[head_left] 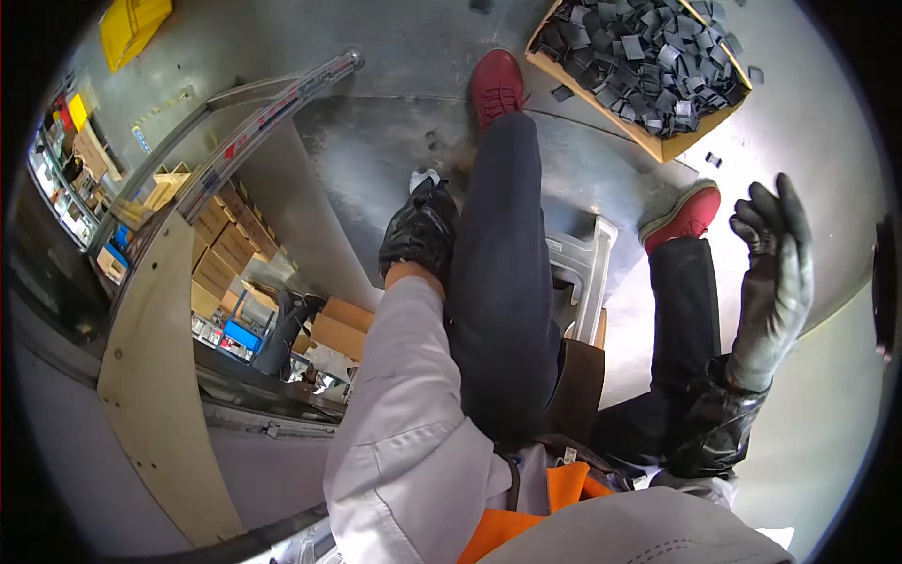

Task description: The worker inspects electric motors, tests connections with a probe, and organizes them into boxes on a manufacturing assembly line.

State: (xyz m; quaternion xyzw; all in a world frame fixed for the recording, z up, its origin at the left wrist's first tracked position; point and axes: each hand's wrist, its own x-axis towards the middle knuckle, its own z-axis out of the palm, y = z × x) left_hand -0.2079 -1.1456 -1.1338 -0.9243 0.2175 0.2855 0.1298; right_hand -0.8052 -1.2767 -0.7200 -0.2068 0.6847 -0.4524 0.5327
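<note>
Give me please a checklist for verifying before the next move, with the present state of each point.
1. Right hand free: ok, open with nothing visible in it.
2. Left hand free: cannot tell, its grip is hidden.
3. Cardboard box open on top: ok, black pieces show inside.
4. All pieces inside: not ok, a loose piece lies on the floor.
</note>
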